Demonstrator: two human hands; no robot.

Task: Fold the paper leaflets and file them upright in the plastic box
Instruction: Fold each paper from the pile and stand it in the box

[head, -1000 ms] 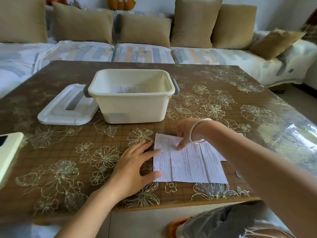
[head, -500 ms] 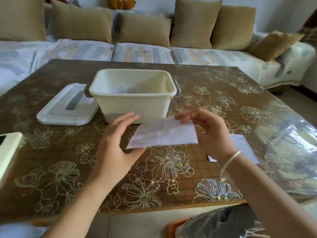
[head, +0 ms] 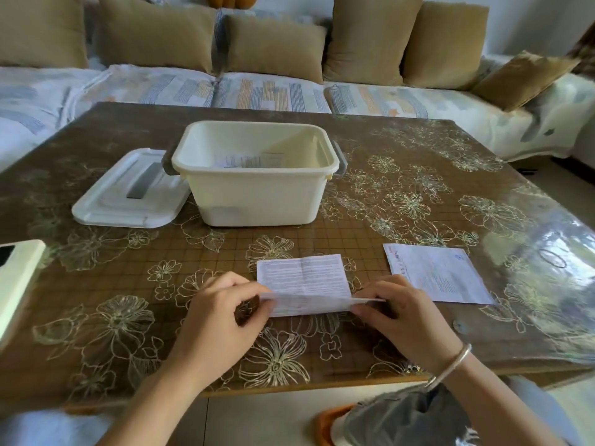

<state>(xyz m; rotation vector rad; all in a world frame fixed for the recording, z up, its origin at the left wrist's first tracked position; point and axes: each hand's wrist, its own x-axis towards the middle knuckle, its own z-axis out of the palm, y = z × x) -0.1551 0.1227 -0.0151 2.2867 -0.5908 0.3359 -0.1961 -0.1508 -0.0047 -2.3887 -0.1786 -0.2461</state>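
Observation:
A white printed leaflet (head: 302, 280) lies on the table in front of me, its near edge lifted and curling toward the far edge. My left hand (head: 219, 313) pinches the near left corner. My right hand (head: 402, 317), with a silver bangle on the wrist, pinches the near right corner. A second leaflet (head: 441, 273) lies flat to the right. The cream plastic box (head: 257, 194) stands open behind, with folded leaflets (head: 251, 160) inside it.
The box's white lid (head: 128, 191) lies on the table left of the box. A white phone-like device (head: 16, 278) sits at the left table edge. A sofa with tan cushions (head: 273, 46) runs behind the table (head: 418, 194). My knee (head: 409, 420) is below the table's near edge.
A second ago the top leaflet was pressed flat on the pile. Both hands then lifted it, and now it is back on the table further left, its near edge being folded over.

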